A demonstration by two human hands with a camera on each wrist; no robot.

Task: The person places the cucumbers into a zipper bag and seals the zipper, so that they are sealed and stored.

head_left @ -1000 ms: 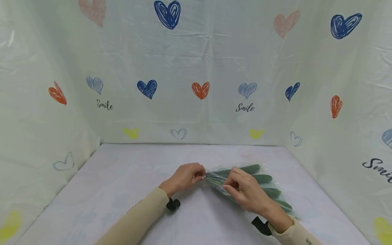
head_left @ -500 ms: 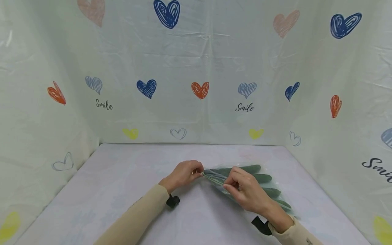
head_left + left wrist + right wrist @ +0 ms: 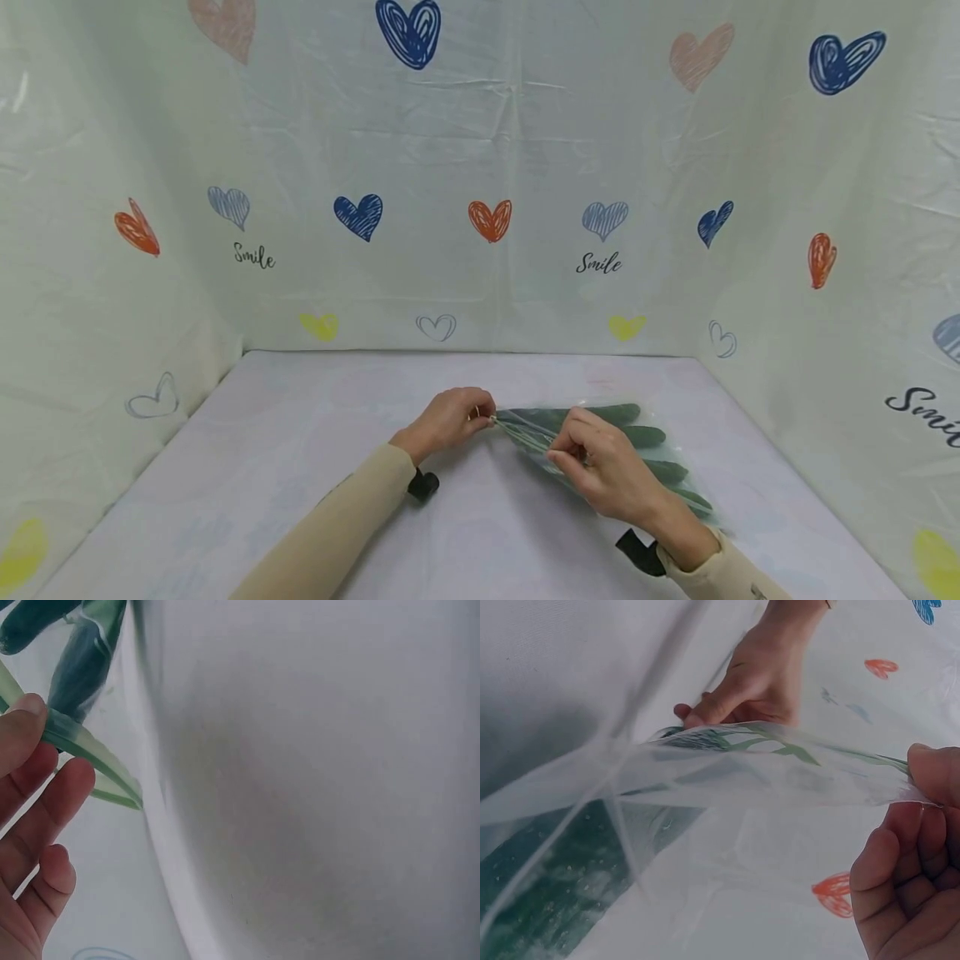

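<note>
A clear zip bag (image 3: 517, 429) with several dark green cucumbers (image 3: 651, 437) inside lies on the right half of the table. My left hand (image 3: 450, 418) pinches one end of the bag's mouth between thumb and forefinger. In the left wrist view, the green zip strip (image 3: 94, 754) runs out from under that thumb. Thumb and fingers of my right hand (image 3: 611, 471) pinch the mouth's near edge. The right wrist view has this edge stretched between both hands, with a cucumber (image 3: 562, 877) showing through the film (image 3: 727, 776). My right hand hides part of the cucumbers in the head view.
The table wears a pale cloth (image 3: 300, 483). White sheeting with printed hearts (image 3: 491, 221) rises at the back and both sides. Each wrist carries a small black camera, one (image 3: 423, 485) on the left and one (image 3: 640, 553) on the right.
My left hand has shifted slightly up and left in the head view, drawing the end of the bag's mouth with it. The right hand has kept its place and its pinch.
</note>
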